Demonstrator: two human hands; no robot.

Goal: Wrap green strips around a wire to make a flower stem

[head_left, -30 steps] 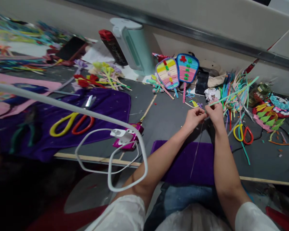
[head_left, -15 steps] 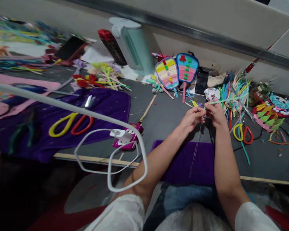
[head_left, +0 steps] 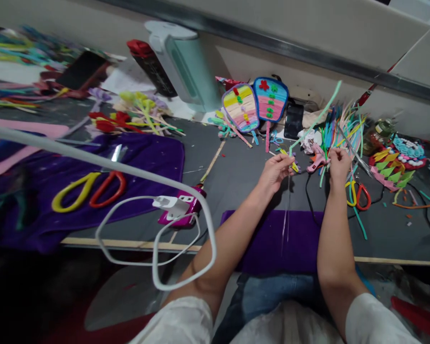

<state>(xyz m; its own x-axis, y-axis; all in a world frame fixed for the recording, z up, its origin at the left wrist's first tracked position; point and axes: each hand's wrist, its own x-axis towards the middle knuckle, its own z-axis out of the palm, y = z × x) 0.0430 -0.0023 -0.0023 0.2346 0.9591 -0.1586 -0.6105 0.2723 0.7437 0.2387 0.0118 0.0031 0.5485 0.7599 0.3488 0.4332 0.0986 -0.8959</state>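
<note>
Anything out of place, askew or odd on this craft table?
Mostly working clutter. A white cable hangs across the view in front of the table, looping off its near edge by a pink device. Pipe-cleaner offcuts lie scattered at the right. The left hand pinches a green pipe cleaner and thin wires; the right hand touches a pink glue gun.

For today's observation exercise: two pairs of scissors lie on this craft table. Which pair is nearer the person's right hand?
The smaller yellow-and-red scissors just below the right hand on bare grey tabletop; the larger scissors lie far left on the purple cloth.
</note>
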